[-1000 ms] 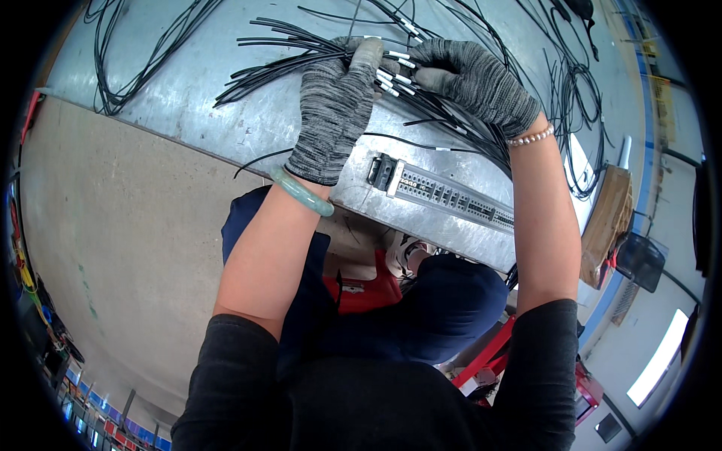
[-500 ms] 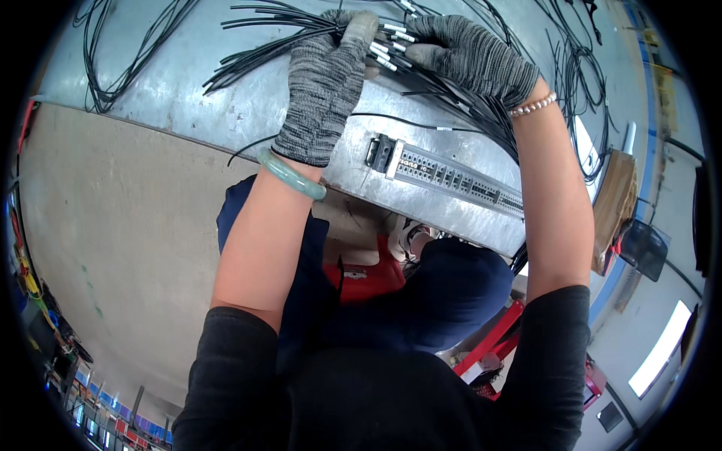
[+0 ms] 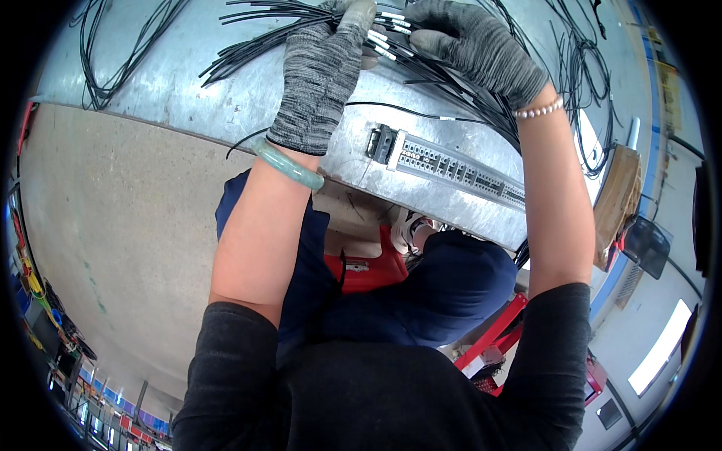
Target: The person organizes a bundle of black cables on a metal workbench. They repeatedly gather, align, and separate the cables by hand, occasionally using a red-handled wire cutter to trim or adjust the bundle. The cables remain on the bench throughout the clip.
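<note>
- Nearest the camera, the person's dark sleeves and bare forearms rose from the lower edge, a green bangle (image 3: 289,165) on the left wrist and a bead bracelet (image 3: 538,110) on the right.
- The left hand (image 3: 320,75), in a grey knit glove, had its fingers pressed together around a bundle of black wires (image 3: 256,49) lying on the grey metal surface (image 3: 188,98).
- The right hand (image 3: 477,49), in a darker glove, had its fingers curled, pinching the white-tipped wire ends (image 3: 387,34) just beside the left hand.
- To do this well, I judged the left grip should stay firm so the bundle did not fan out, while the right picked out one tip at a time without tugging its neighbours.
- Below the hands, a long grey terminal strip (image 3: 459,169) with a black end block (image 3: 380,143) was fixed to the surface, near the edge.
- One thin wire (image 3: 406,113) ran across the surface between the hands and the strip.
- The loose strands crossing under the right wrist looked likely to snag.
- Farther off, more black cable loops (image 3: 113,52) lay at the left and another tangle (image 3: 579,68) at the right.
- A brown cardboard piece (image 3: 617,199) stood beyond the right forearm.
</note>
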Action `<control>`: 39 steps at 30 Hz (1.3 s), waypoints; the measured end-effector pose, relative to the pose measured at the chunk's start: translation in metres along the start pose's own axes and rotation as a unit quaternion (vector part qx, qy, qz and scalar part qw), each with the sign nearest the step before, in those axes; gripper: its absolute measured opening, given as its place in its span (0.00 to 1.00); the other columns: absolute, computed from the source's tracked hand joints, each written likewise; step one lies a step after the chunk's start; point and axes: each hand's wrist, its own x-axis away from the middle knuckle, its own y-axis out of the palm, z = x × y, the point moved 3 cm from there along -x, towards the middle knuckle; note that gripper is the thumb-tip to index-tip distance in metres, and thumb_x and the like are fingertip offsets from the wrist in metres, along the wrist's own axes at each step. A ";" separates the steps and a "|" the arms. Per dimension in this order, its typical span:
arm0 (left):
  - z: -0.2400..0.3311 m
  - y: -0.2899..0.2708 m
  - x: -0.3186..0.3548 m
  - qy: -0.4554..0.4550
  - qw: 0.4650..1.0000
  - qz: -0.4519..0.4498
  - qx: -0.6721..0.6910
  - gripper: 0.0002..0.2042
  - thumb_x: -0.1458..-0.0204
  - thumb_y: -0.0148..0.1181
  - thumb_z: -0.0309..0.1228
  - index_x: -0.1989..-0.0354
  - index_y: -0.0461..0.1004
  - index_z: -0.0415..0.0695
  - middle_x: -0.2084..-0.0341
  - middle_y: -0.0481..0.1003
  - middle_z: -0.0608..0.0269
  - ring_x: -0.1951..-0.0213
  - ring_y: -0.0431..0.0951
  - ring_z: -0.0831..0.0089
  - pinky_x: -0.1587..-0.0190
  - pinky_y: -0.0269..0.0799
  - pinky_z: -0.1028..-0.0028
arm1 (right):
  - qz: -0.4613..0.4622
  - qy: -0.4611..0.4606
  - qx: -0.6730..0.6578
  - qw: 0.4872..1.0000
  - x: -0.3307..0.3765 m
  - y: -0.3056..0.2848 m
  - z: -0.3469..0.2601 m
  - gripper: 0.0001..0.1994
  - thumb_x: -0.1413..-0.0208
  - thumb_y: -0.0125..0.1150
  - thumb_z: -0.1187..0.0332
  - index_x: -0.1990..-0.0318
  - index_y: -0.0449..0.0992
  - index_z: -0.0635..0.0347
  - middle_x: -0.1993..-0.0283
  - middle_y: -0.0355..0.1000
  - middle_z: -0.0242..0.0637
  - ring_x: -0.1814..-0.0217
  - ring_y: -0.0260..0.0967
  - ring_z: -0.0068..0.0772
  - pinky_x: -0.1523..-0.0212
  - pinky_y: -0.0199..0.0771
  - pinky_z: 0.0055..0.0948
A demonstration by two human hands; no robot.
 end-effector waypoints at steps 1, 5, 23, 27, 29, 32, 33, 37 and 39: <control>0.001 -0.001 -0.001 -0.001 1.000 -0.003 0.002 0.18 0.42 0.55 0.44 0.56 0.76 0.40 0.69 0.78 0.61 0.71 0.78 0.77 0.66 0.77 0.81 | 0.059 -0.039 -0.025 0.997 0.000 0.003 -0.001 0.09 0.48 0.62 0.71 0.59 0.76 0.63 0.67 0.74 0.42 0.61 0.72 0.32 0.57 0.71 0.26; 0.012 0.002 0.007 -0.008 1.000 0.011 -0.012 0.18 0.43 0.55 0.44 0.57 0.76 0.40 0.68 0.78 0.60 0.71 0.78 0.78 0.67 0.76 0.81 | 0.153 -0.087 0.048 0.983 0.017 0.003 -0.002 0.07 0.54 0.66 0.75 0.66 0.78 0.62 0.71 0.74 0.40 0.68 0.72 0.34 0.65 0.71 0.30; 0.010 0.006 0.008 -0.002 1.000 0.017 0.005 0.18 0.43 0.54 0.45 0.60 0.77 0.41 0.73 0.78 0.63 0.73 0.77 0.78 0.68 0.74 0.79 | 0.165 -0.145 0.237 0.946 0.012 0.015 -0.018 0.08 0.50 0.60 0.64 0.68 0.73 0.59 0.73 0.73 0.46 0.70 0.72 0.49 0.68 0.71 0.42; 0.012 0.004 0.008 0.019 0.996 0.013 -0.084 0.19 0.42 0.54 0.46 0.59 0.77 0.41 0.74 0.76 0.63 0.73 0.76 0.76 0.68 0.74 0.78 | 0.127 -0.175 0.170 0.961 0.012 0.013 -0.019 0.08 0.49 0.60 0.65 0.68 0.76 0.60 0.72 0.73 0.46 0.70 0.71 0.48 0.68 0.70 0.38; 0.013 0.003 0.008 0.044 0.992 0.021 -0.118 0.18 0.42 0.54 0.45 0.59 0.77 0.41 0.74 0.76 0.63 0.72 0.76 0.76 0.67 0.74 0.78 | 0.152 -0.159 0.106 0.970 0.010 0.014 -0.017 0.07 0.48 0.60 0.66 0.69 0.76 0.60 0.73 0.73 0.46 0.71 0.71 0.45 0.68 0.70 0.36; 0.006 0.013 0.006 0.004 0.997 0.036 0.067 0.17 0.42 0.55 0.43 0.59 0.77 0.41 0.73 0.77 0.63 0.72 0.75 0.77 0.67 0.74 0.78 | 0.309 -0.168 0.009 0.936 0.009 0.021 0.009 0.10 0.45 0.60 0.65 0.69 0.77 0.63 0.78 0.72 0.39 0.75 0.69 0.30 0.71 0.69 0.28; 0.002 0.011 0.004 0.000 0.997 0.041 0.072 0.16 0.42 0.55 0.43 0.60 0.77 0.41 0.73 0.77 0.63 0.72 0.75 0.77 0.67 0.74 0.78 | 0.310 -0.097 -0.013 0.946 0.005 0.008 0.028 0.11 0.43 0.58 0.63 0.66 0.76 0.63 0.75 0.72 0.38 0.72 0.70 0.29 0.65 0.71 0.29; -0.006 0.005 0.001 -0.020 0.995 0.044 0.088 0.15 0.42 0.55 0.41 0.61 0.77 0.40 0.71 0.77 0.63 0.71 0.76 0.78 0.68 0.74 0.80 | 0.387 -0.027 -0.400 0.830 0.022 -0.050 0.092 0.14 0.39 0.54 0.59 0.64 0.70 0.63 0.75 0.66 0.32 0.69 0.68 0.28 0.53 0.75 0.36; 0.000 0.007 0.003 -0.030 0.995 0.057 0.080 0.15 0.42 0.55 0.42 0.61 0.77 0.40 0.71 0.77 0.64 0.71 0.76 0.78 0.67 0.74 0.80 | 0.274 -0.067 -0.397 0.873 0.024 -0.040 0.077 0.15 0.40 0.55 0.60 0.57 0.70 0.66 0.75 0.64 0.30 0.70 0.68 0.27 0.54 0.76 0.36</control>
